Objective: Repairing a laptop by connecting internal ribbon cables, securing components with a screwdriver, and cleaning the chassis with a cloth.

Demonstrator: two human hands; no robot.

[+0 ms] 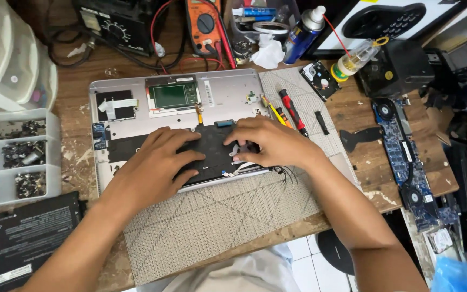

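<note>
In the head view, your left hand (155, 167) lies flat, fingers spread, on the black sheet (212, 148) inside the open silver laptop case (228, 97); it presses and grasps nothing. Your right hand (268, 143) rests at the right end of this sheet, fingertips curled onto it; whether they pinch something I cannot tell. The long axis of the sheet runs left to right, along the near edge of the case, between both hands. The red screwdriver (293, 112) lies just right of the case.

Bright even daylight, soft shadows, sharp centre, slight wide-angle edge distortion
</note>
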